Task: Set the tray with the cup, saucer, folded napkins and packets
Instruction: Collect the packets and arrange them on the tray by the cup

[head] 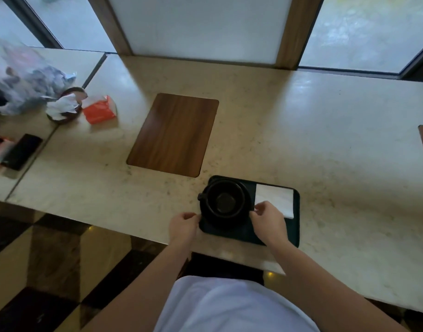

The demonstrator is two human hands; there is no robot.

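Tray lies at the desk's near edge, black cup on saucer at its left end, one folded white napkin at its right. Left hand pinches the saucer rim or tray corner; cannot tell which. Right hand has a narrow, curled grip at the saucer's right rim, touching the napkin corner. Judged step: seating the saucer. No packets on the tray; next move likely calls for fetching them, source unclear.
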